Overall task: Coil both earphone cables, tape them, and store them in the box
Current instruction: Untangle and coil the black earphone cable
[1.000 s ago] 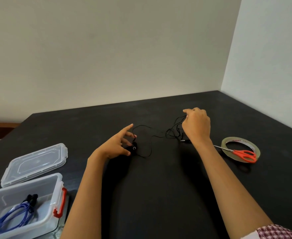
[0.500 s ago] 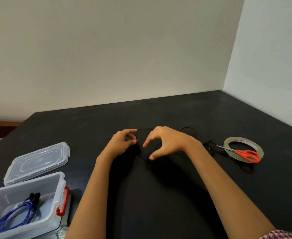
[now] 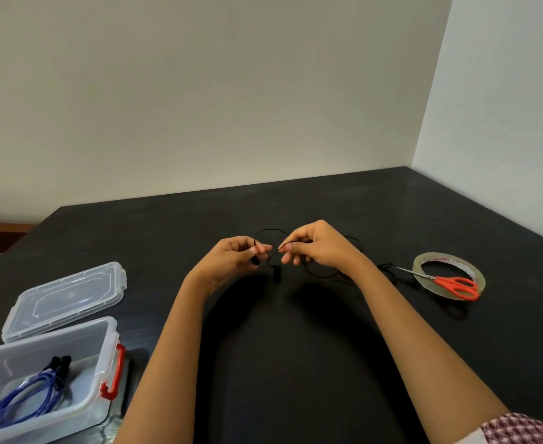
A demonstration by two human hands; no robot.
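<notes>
Over the middle of the bench [image 3: 456, 363], our left hand [image 3: 231, 261] and right hand [image 3: 318, 248], almost touching, each lightly pinch the black earphone cable [image 3: 268, 230], slack trailing toward three o'clock; we judge it light, limp and tangle-prone, best gripped in short runs.

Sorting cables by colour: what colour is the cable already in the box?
Blue cable with black ends; best seen in the head view.

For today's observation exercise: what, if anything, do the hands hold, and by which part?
Both hands pinch the black earphone cable: the left hand close to an earbud, the right hand further along the thin wire.
</notes>
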